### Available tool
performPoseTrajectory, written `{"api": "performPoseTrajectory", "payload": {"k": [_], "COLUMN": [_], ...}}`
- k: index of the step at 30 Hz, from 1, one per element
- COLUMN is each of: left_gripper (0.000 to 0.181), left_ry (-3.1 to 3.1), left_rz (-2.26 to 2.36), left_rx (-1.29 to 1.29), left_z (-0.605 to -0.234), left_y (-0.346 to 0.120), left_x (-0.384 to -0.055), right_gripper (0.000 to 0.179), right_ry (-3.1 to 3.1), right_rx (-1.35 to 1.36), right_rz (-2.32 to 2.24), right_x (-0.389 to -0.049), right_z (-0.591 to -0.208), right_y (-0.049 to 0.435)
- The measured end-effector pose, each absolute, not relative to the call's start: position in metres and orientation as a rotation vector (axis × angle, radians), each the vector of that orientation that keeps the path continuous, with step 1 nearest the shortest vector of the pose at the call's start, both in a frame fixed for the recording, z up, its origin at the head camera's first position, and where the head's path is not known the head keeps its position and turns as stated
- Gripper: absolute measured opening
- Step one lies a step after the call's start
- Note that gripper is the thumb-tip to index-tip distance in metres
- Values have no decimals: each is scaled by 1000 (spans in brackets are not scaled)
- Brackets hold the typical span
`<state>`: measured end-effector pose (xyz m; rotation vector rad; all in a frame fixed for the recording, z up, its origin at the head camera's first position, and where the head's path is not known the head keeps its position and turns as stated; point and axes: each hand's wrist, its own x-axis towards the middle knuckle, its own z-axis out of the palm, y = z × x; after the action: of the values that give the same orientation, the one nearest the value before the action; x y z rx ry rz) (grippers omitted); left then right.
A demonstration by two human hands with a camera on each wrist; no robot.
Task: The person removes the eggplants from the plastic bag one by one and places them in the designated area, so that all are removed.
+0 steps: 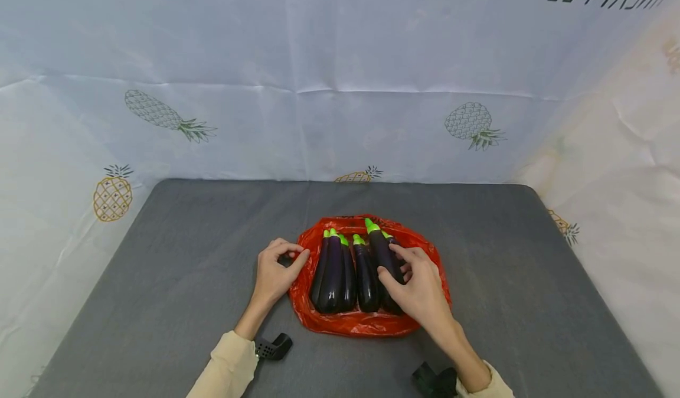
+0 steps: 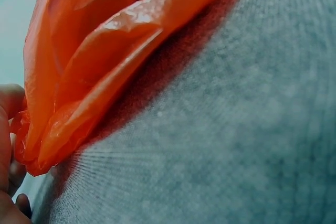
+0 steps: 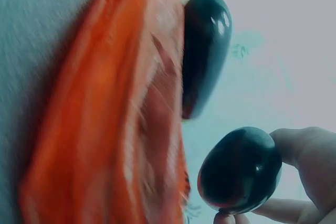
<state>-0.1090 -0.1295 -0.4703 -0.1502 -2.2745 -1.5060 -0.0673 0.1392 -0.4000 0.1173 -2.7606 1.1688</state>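
Observation:
A red plastic bag lies spread open on the table with several dark purple eggplants side by side in it, their green stem ends pointing away from me. At the bag's left edge, my left hand pinches the gathered plastic; the left wrist view shows the bunched bag between the fingers. My right hand grips an eggplant on the right side of the row, thumb on one side and fingers on the other. From the right wrist, that eggplant appears end-on, above the bag's rim.
The dark grey table runs back to a white cloth printed with pineapples, which also hangs at both sides. Black wrist devices sit on both wrists, close over the table's near part.

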Motion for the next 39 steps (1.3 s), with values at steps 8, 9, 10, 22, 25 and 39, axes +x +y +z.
{"api": "performPoseTrajectory", "payload": {"k": [8,9,10,22,25,39], "left_gripper": [8,8,8,7,7,8], "left_ry": [-2291,-2289,-2288,-2278,-2281,-2298], "left_rz": [-1500,-1502,-1498,-1514,-1521,-1479], "left_rx": [-157,-155,-151,-162,-156,-140], "left_z": [-489,-488,-487,-452,-452,-483], "left_y": [-136,-136,-135,-126,-126,-132], "left_x": [-117,-116,-116,-103,-102,-114], "right_gripper": [46,46,46,47,47,46], "right_ry": [-2638,-2626,-2617,-2558,-2547,-2548], "right_rx": [81,75,66,-81,-108,-164], "right_rz": [1085,1076,1067,1006,978,931], "right_x": [-79,-80,-82,-96,-100,-113], "right_z": [-391,-390,-389,-388,-392,-409], "right_y": [168,172,176,212,220,240]}}
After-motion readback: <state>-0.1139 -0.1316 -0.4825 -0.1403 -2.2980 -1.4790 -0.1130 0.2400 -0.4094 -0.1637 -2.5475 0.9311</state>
